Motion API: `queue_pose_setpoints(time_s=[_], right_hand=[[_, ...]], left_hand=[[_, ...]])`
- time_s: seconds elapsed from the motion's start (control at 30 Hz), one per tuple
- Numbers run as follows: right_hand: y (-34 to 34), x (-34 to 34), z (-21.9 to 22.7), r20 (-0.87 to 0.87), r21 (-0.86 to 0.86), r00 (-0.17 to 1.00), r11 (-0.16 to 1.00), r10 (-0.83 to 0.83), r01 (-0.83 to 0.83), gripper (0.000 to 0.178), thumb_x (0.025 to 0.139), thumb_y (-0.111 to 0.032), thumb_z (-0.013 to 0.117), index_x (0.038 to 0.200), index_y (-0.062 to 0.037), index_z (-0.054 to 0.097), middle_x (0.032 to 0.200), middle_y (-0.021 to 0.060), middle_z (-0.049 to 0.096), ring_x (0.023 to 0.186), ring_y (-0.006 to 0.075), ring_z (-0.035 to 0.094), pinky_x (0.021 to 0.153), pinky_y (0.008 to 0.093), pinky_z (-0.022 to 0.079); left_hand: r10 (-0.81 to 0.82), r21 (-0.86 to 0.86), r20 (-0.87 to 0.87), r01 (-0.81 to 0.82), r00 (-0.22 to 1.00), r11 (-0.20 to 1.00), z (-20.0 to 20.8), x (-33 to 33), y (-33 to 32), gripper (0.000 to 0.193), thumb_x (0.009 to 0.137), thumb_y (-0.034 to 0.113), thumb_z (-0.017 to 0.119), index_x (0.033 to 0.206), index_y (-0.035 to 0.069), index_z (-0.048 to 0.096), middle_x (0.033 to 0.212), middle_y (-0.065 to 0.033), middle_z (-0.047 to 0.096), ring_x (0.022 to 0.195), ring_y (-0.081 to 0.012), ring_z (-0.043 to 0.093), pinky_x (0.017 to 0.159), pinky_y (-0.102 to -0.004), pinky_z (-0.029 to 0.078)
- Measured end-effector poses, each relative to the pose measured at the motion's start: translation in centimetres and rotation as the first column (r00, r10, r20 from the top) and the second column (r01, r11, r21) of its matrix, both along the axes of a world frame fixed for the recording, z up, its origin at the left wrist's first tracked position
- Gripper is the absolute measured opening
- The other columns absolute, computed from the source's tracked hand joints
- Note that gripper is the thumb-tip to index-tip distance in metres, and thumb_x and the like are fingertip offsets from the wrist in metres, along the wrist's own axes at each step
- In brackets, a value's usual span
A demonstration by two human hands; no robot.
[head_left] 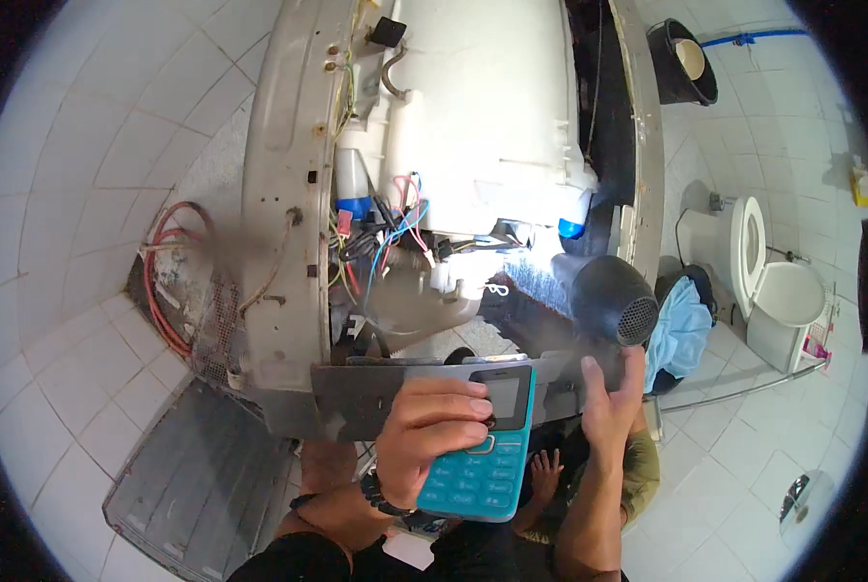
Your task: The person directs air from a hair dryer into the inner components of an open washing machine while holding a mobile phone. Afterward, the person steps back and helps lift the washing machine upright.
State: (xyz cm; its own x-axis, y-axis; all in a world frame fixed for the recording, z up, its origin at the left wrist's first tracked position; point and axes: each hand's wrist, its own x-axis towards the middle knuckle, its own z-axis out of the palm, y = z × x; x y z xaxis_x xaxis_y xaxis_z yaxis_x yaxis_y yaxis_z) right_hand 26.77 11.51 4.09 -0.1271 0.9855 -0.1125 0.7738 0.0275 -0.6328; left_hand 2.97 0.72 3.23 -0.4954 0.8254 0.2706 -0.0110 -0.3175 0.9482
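My left hand (434,427), a dark watch at its wrist, is closed around a teal keypad phone (482,485), its keys and screen facing up. My right hand (610,407) grips a black hair dryer (604,291) from below; its handle is mostly hidden. Both are above the front edge of an opened washing machine (288,107) with a white tub (482,97). Loose coloured wires (395,228) hang beneath the tub, next to a blue-ended damper (353,184). Bright light falls on the tub's lower right and the metal below it.
Another person's hand (547,473) and olive clothing (641,470) are below, between my arms. A grey panel (186,475) lies at the lower left, with a red hose (162,315) beyond. To the right stand a toilet (744,247), light-blue cloth (681,325) and black bucket (667,63).
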Motion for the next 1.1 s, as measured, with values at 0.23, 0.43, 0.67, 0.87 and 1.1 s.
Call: queue_pose_setpoints(time_s=[0.23, 0.43, 0.67, 0.87, 1.1], right_hand=[[0.0, -0.9, 0.2, 0.023, -0.002, 0.997, 0.997, -0.079, 0.079, 0.028, 0.089, -0.007, 0.072, 0.110, -0.0002, 0.055, 0.100, 0.0074, 0.053, 0.094, 0.0204, 0.052, 0.089, 0.0325, 0.043], [-0.1, -0.9, -0.5, -0.062, -0.010, 0.993, 0.995, -0.104, 0.103, 0.031, 0.090, -0.007, 0.072, 0.116, -0.0007, 0.057, 0.104, 0.0075, 0.056, 0.099, 0.0200, 0.054, 0.093, 0.0331, 0.043], [-0.6, -0.7, -0.3, -0.152, -0.056, 0.967, 0.978, -0.206, 0.200, 0.041, 0.090, -0.005, 0.071, 0.129, -0.0014, 0.057, 0.118, 0.0070, 0.061, 0.110, 0.0203, 0.057, 0.101, 0.0331, 0.043], [-1.0, -0.4, -0.4, -0.183, -0.121, 0.947, 0.962, -0.262, 0.243, 0.031, 0.093, -0.003, 0.068, 0.122, 0.0009, 0.057, 0.116, 0.0073, 0.063, 0.106, 0.0149, 0.058, 0.094, 0.0302, 0.046], [-1.5, -1.1, 0.8, -0.205, -0.141, 0.952, 0.969, -0.227, 0.201, 0.046, 0.087, -0.003, 0.072, 0.131, 0.0006, 0.060, 0.125, 0.0106, 0.062, 0.117, 0.0236, 0.057, 0.106, 0.0353, 0.042]], left_hand=[[0.001, 0.048, -0.013, 0.000, 1.000, 0.999, -0.7, -0.2, 0.2, 0.034, 0.078, 0.010, 0.084, 0.108, 0.006, 0.068, 0.117, -0.0139, 0.070, 0.108, -0.0337, 0.069, 0.092, -0.0423, 0.056], [-0.061, 0.044, 0.057, 0.058, 0.997, 0.997, -0.7, -0.4, 0.1, 0.032, 0.080, 0.011, 0.083, 0.107, 0.006, 0.068, 0.117, -0.0148, 0.069, 0.108, -0.0341, 0.070, 0.092, -0.0431, 0.056], [-0.054, 0.030, 0.024, 0.053, 0.998, 0.998, -1.0, -0.1, 0.5, 0.033, 0.081, 0.010, 0.083, 0.109, 0.006, 0.066, 0.114, -0.0147, 0.070, 0.107, -0.0347, 0.070, 0.091, -0.0442, 0.056], [-0.032, 0.001, 0.054, 0.032, 0.998, 0.999, -1.2, 0.0, 0.6, 0.031, 0.082, 0.014, 0.083, 0.106, 0.007, 0.066, 0.112, -0.0140, 0.071, 0.105, -0.0356, 0.070, 0.089, -0.0450, 0.056], [0.009, -0.029, -0.029, -0.010, 1.000, 1.000, -1.5, 0.2, 1.0, 0.033, 0.079, 0.016, 0.083, 0.107, 0.009, 0.066, 0.111, -0.0134, 0.071, 0.103, -0.0353, 0.070, 0.086, -0.0443, 0.055]])
